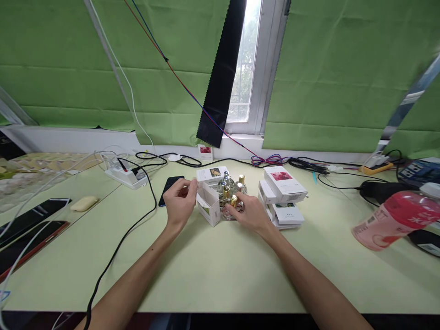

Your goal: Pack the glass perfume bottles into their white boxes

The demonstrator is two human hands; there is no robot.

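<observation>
Fingers [187, 187] of left hand [178, 201] pinch the open flap of a small white box [209, 208]; right hand [249, 213] closes around a gold-capped glass bottle [231, 206] on the bench [213, 266]

A makeshift workroom: cable-strewn table [213, 270], power strip [125, 176], green cloth backdrop [343, 73].

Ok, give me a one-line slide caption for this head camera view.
Left hand holds an open white carton while right hand grips a gold-capped glass bottle on a pale green table.
</observation>
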